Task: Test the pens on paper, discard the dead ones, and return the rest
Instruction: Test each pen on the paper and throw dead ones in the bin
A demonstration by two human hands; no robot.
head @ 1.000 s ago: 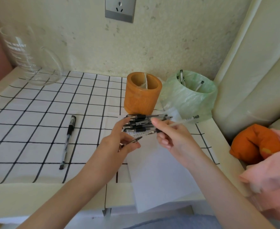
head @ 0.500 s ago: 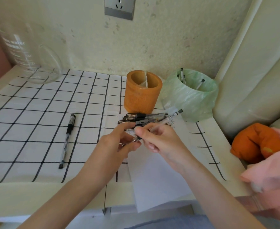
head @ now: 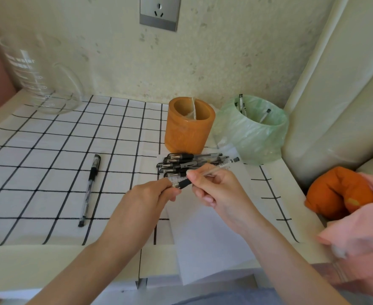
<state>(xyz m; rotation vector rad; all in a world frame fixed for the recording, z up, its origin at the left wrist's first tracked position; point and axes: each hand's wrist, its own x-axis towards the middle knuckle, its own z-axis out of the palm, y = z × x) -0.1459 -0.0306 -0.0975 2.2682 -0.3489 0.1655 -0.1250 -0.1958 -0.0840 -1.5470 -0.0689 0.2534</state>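
Note:
My right hand (head: 216, 190) grips a clear pen (head: 205, 173) with a black grip, slanted over the white paper (head: 205, 234). My left hand (head: 150, 199) pinches the pen's cap end (head: 175, 185); whether the cap is fully seated I cannot tell. Behind the hands lies a pile of several pens (head: 190, 162) on the paper's far edge. One capped pen (head: 89, 189) lies apart on the checked cloth (head: 49, 155). The orange pen holder (head: 188, 125) stands behind the pile, with a green-bagged bin (head: 252, 130) holding a few pens to its right.
A clear glass measuring jug (head: 41, 78) stands at the back left against the wall. An orange cushion (head: 339, 192) and pink cloth (head: 361, 230) lie off the table's right edge. A wall socket (head: 159, 13) sits above.
My right hand has drawn the pen back toward me and brought its tip end to my left hand, which now pinches the cap at that end.

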